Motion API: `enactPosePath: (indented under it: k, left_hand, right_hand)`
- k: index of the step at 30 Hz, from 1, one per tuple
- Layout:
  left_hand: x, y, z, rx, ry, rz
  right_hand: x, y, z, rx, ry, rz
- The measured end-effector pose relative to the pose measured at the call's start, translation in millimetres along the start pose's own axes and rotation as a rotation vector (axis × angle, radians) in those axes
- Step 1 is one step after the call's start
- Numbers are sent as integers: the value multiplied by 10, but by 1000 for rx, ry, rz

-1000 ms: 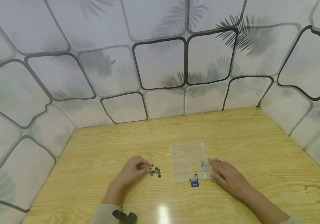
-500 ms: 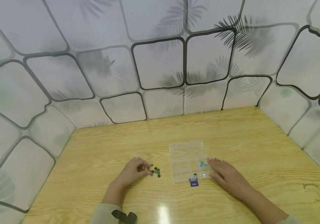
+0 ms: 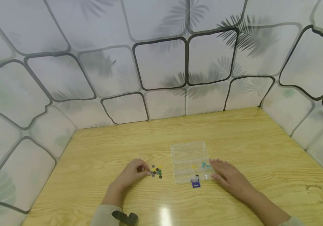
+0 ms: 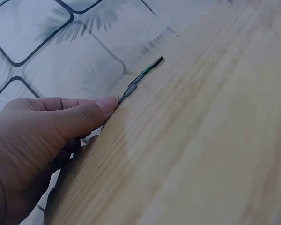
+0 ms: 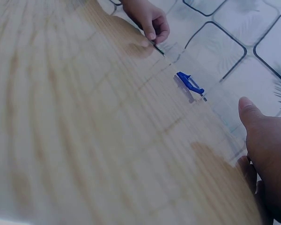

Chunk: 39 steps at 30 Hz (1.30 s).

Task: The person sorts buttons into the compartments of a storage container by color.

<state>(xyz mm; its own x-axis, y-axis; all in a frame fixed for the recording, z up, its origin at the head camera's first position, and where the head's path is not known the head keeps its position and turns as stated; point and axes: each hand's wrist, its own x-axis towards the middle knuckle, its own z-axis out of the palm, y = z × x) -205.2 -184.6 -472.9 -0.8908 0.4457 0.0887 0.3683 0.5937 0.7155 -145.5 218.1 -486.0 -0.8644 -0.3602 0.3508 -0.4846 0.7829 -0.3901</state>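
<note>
My left hand [image 3: 133,172] is at the left edge of a loose cluster of small flat round discs [image 3: 157,169], grey, black, green and yellow. Its thumb and forefinger come together on a greyish disc there; in the left wrist view the thumb [image 4: 107,104] covers most of it. A clear plastic compartment box [image 3: 182,172] stands to the right, its transparent lid [image 3: 189,151] laid back. Blue pieces [image 3: 204,164], a yellow one [image 3: 194,167] and a black one [image 3: 197,175] lie inside. My right hand [image 3: 230,177], fingers extended, rests against the box's right side.
A blue-purple latch [image 3: 196,183] sticks out at the box's front edge, also seen in the right wrist view. Under everything is a wood-grain table [image 3: 107,141]. Patterned fabric walls [image 3: 164,69] enclose its back and sides.
The left thumb and forefinger have shifted very slightly at the edge of the discs. The right hand and the box stay in place.
</note>
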Motion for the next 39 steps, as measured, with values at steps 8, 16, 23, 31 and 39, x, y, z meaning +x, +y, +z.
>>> enactPosePath:
  k: [8,16,23,31,39]
  left_hand:
    - [-2,22,-21,44,-6,21]
    - [13,60,-29,92,-39,20]
    - [0,56,-42,91,-36,2]
    - [44,161,-39,60,-2,33]
    - [203,352,48,61,16,66]
  right_hand:
    - [0,1,0,6,1,-4]
    - [3,1,-7,10,-5,4]
    - [9,0,3,14,0,-4]
    - [18,-25,-7,12,-2,1]
    - [11,-12,-17,18,-16,10]
